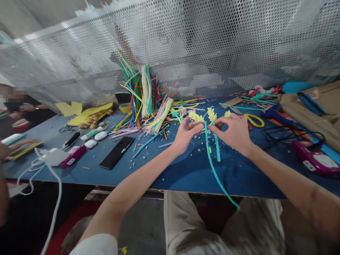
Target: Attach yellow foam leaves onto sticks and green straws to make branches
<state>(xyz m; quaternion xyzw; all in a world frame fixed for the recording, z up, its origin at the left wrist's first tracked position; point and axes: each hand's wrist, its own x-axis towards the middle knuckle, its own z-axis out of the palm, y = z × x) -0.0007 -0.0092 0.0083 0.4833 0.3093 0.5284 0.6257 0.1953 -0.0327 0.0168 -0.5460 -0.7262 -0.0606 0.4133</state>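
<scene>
My left hand (186, 134) is closed, pinching a yellow pipe-cleaner flower (196, 117) between thumb and fingers. A long green pipe cleaner (211, 163) hangs from beside the flower, and its free end dangles past the table's front edge. My right hand (233, 131) is closed too, with its fingertips pinched at the green pipe cleaner's upper part; the exact grip is partly hidden. Just beyond and between the hands is a second yellow flower (211, 115), above a fuzzy green stem (217, 148). Another bit of yellow shows behind my right hand.
Bundles of coloured pipe cleaners (146, 92) stand at the back against a perforated metal screen (212, 46). A black phone (117, 152) lies left; a purple device (316, 157) and cable lie right. Yellow-handled scissors (255, 120) lie behind my right hand. Other people are at left.
</scene>
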